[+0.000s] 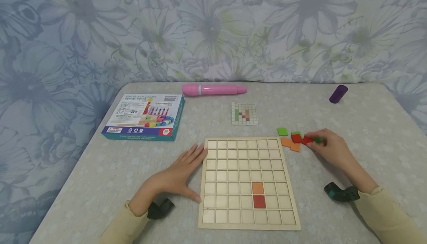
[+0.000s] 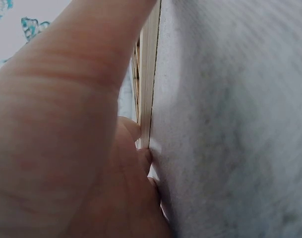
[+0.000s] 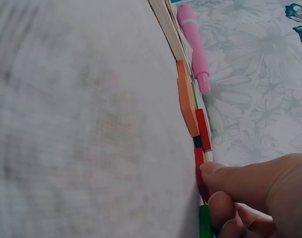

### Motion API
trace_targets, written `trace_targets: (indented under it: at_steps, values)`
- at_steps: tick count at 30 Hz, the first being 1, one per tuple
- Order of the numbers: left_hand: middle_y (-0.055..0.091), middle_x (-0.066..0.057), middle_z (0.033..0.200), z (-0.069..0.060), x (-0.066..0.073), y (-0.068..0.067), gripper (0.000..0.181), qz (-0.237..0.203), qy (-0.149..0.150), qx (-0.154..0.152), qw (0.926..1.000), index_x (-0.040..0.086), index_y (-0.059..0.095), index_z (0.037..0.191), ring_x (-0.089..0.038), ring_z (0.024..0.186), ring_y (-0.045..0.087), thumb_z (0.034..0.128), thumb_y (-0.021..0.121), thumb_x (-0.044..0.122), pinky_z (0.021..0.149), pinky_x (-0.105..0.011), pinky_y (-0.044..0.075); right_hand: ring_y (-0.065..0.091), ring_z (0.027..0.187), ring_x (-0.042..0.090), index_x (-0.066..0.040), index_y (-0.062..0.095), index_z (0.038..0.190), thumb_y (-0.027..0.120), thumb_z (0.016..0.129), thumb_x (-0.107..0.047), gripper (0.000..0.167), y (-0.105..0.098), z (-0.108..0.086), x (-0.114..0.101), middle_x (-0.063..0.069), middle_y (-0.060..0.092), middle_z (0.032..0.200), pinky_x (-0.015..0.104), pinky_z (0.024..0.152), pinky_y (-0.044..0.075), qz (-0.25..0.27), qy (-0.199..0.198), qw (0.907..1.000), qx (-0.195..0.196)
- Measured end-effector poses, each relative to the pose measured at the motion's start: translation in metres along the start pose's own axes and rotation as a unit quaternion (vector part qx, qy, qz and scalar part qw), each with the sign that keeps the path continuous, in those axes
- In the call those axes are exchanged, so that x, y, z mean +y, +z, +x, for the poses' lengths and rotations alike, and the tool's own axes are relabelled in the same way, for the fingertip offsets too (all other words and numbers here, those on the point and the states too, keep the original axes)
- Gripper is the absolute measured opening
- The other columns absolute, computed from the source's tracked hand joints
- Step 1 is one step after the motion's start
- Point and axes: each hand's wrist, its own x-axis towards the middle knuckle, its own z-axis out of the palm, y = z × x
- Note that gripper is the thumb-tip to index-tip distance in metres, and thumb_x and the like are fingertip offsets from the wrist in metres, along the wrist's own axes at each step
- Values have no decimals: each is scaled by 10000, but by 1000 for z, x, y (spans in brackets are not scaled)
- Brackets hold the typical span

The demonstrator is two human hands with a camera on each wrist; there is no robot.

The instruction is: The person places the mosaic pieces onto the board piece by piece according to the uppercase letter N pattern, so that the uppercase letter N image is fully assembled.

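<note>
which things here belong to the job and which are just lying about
Seemingly in the job:
grid board
orange tile and red tile in it
loose tiles by the right hand
patterned card

Seemingly lying about:
printed box
pink pen-shaped thing
purple cylinder
</note>
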Motion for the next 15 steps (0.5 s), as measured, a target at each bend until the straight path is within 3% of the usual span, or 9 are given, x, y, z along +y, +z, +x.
trace_targets:
  at_steps: [8,15]
  values:
    - [-29,-154,1544,0,4,-2,1252,-40,3,16,10000,26,64,1498,-330,1381,-89,632,782,575,1067,-547,19,438,600,153,4,656,1031,720,815,-59,234,0,-2,-1,107,592,883,267,496,363,87,81,9999,22]
    - [-38,-146,1545,1,3,-3,1257,-79,-42,-15,10000,38,52,1500,-320,1382,-98,631,776,586,1069,-543,15,580,728,183,-22,671,975,696,827,-27,151,-3,-6,-3,84,658,859,247,587,441,111,17,9997,228]
